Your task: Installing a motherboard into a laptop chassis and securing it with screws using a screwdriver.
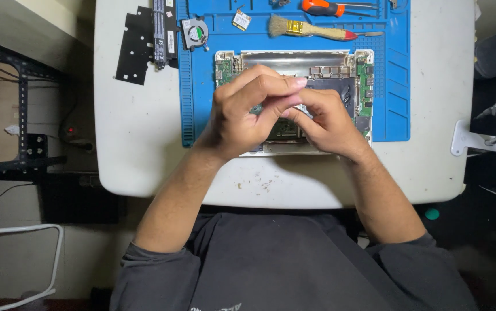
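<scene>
Fingertips of the left hand (248, 109) and right hand (326, 121) press together in a pinched grip on something small and pale; what it is cannot be told. Both hands hover just above the opened laptop base (354, 75), which lies on a blue mat (395, 86) on the white desk (138, 144). A slip could drop the piece among the exposed circuit boards. A brush (308, 29) lies beyond.

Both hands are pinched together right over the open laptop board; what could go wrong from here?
1. Whatever tiny part the left hand and right hand pinch is hidden; if dropped, it might vanish into the exposed laptop board.
2. The loose fan and small card on the blue mat could get knocked.
</scene>
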